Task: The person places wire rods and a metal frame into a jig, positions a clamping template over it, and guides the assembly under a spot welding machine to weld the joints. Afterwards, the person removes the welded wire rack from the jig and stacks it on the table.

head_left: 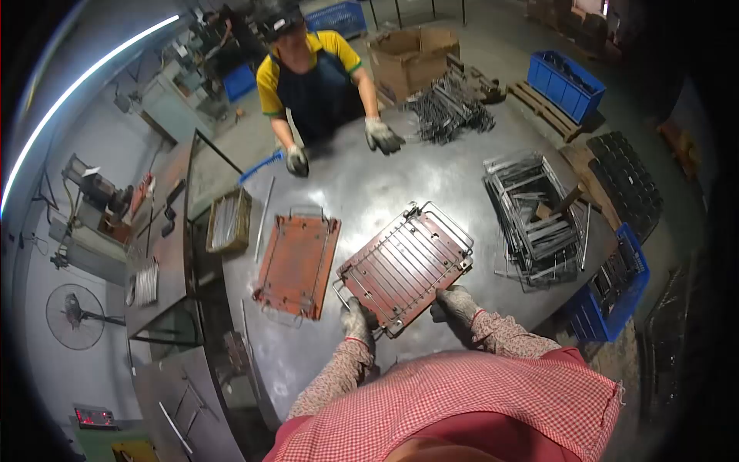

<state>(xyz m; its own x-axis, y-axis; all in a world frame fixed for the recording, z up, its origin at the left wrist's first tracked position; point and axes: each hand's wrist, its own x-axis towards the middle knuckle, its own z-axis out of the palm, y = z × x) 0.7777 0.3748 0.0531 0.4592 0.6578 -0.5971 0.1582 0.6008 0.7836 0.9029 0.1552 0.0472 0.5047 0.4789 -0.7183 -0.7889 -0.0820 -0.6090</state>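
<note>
In the head view, a reddish-brown jig board [375,294] is tilted at an angle on the metal table in front of me. A wire rack [410,260] of parallel rods lies on it, with wire loops sticking out at its ends. My left hand [356,317], in a grey work glove, is closed on the board's near left corner. At the near right edge, my gloved right hand [459,304] grips the same board; some of its fingers are hidden. A second reddish-brown jig board [299,266], with wire loops at both ends, lies to the left.
A stack of wire frames [531,215] lies at the right, and a heap of metal parts [450,109] at the back. Opposite stands a co-worker [319,92] with gloved hands over the table. A basket of rods [229,221] is left; a blue crate [616,289] stands right.
</note>
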